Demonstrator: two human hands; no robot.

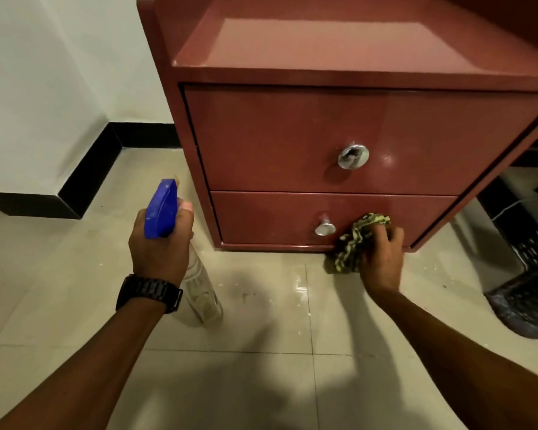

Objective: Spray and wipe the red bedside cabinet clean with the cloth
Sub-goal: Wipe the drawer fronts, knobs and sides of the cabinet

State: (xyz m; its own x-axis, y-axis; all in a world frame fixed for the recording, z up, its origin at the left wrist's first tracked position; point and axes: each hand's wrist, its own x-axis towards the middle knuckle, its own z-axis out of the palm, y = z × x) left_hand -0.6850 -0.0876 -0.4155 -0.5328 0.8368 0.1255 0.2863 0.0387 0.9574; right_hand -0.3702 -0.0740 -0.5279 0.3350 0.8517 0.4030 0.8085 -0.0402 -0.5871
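Two hands busy, head view only. Right hand [381,256] grips the bunched green patterned cloth [356,243] against the red bedside cabinet's [292,135] lower drawer front [277,217], its round knob [325,228] just left of the fingers. Risk: cloth snagging that knob. Left hand [160,243], fingers curled, holds the spray bottle [180,259]; clear body mostly empty, a little liquid low down. Risk: sputtering, drips onto floor tiles [261,336].
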